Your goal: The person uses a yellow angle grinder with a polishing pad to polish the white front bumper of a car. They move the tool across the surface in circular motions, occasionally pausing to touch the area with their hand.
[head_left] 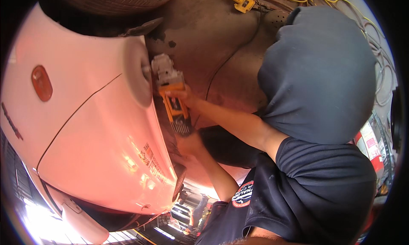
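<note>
A cordless polisher [174,96], with an orange-yellow body and a grey head, sits between my hands beside a pale car panel [98,130]. Its wide, pale round pad [138,72] touches the panel along the edge. My right hand [182,95] wraps round the polisher's middle, arm stretched across from the right. Lower down, my left hand [188,143] is closed at the polisher's dark, vented rear end. Most of the left fingers are hidden. An orange side lens [41,83] is set in the car's body.
A tyre [119,2] stands at the far left. A yellow power block [244,3] lies on the floor with its cord. Coiled hoses [379,53] and a red-and-white container [370,147] are off to the right. My bent, dark-clad knee [319,74] fills the right side. A side mirror [83,223] juts out nearby.
</note>
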The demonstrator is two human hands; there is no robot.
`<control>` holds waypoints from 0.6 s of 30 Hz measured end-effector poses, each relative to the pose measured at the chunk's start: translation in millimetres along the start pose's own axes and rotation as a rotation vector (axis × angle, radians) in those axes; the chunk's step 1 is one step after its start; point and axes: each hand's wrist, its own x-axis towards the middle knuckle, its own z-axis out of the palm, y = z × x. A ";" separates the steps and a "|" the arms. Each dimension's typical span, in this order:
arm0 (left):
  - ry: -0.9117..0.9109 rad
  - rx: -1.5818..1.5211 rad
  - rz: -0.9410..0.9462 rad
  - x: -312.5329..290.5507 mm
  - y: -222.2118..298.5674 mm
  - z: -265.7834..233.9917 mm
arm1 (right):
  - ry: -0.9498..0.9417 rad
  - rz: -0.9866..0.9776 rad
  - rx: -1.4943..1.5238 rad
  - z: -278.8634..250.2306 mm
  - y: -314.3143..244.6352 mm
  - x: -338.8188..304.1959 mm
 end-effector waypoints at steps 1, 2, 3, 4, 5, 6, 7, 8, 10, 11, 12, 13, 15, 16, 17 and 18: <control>-0.015 -0.018 0.010 3.3 6.9 -1.4 | 0.008 0.000 -0.013 0.7 -6.6 1.2; 0.019 -0.048 0.054 7.8 16.0 -1.5 | 0.017 -0.012 -0.027 0.2 -14.7 4.5; 0.040 -0.097 0.107 9.7 24.2 -2.1 | 0.007 -0.070 -0.026 0.5 -21.2 6.8; 0.050 -0.117 0.088 9.9 28.9 -5.1 | 0.021 -0.092 -0.079 2.7 -25.3 7.3; 0.033 -0.139 0.071 6.1 28.7 -10.1 | 0.027 -0.143 -0.111 6.7 -25.2 3.7; -0.048 -0.130 -0.011 0.9 26.2 -14.8 | 0.040 -0.151 -0.161 12.4 -22.3 -3.2; 0.075 -0.218 0.093 -3.8 20.3 -19.8 | 0.021 -0.176 -0.132 18.6 -18.3 -11.4; 0.139 -0.274 0.141 -8.8 10.0 -26.3 | 0.008 -0.168 -0.114 26.6 -12.9 -19.9; 0.212 -0.324 0.170 -7.3 -11.1 -31.8 | -0.021 -0.181 -0.076 48.3 -1.6 -33.9; 0.214 -0.323 0.150 -1.0 -21.8 -31.6 | -0.030 -0.204 -0.062 59.6 2.5 -41.9; 0.183 -0.318 0.103 5.7 -32.6 -30.7 | -0.033 -0.217 -0.049 69.7 5.1 -48.6; 0.293 -0.392 0.160 7.9 -40.7 -27.7 | -0.035 -0.281 -0.103 79.2 7.1 -53.9; 0.281 -0.524 0.134 10.4 -52.8 -21.2 | -0.060 -0.407 -0.230 92.4 8.0 -59.1; 0.277 -0.585 0.093 11.1 -56.1 -18.3 | -0.072 -0.376 -0.221 95.3 7.4 -59.0; 0.307 -0.670 0.094 13.6 -56.1 -14.6 | -0.104 -0.355 -0.227 97.6 7.2 -59.4; 0.298 -0.618 0.106 13.0 -55.3 -13.8 | -0.138 -0.364 -0.223 96.7 6.5 -57.8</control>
